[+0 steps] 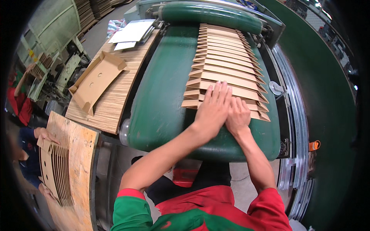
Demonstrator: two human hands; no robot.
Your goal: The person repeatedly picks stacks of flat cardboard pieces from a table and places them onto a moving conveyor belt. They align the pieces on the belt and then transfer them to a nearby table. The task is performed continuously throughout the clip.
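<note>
A row of brown folded cardboard trays (227,63) lies overlapping on the green conveyor belt (165,92), running from the near end up toward the roller. My left hand (212,109) lies on the near trays with its fingers stretched forward. Close beside it, touching it, my right hand (238,114) rests on the same nearest trays, its fingers slightly bent and not wrapped round anything. The thumbs and the undersides of both hands are hidden.
A green roller (210,17) spans the belt's far end. Left of the belt, a wooden board (111,90) carries one open cardboard tray (96,81) and papers (133,31). At lower left, a co-worker's hands hold stacked cardboard (58,175) on a plywood table (83,161). Metal rails (296,115) run along the right.
</note>
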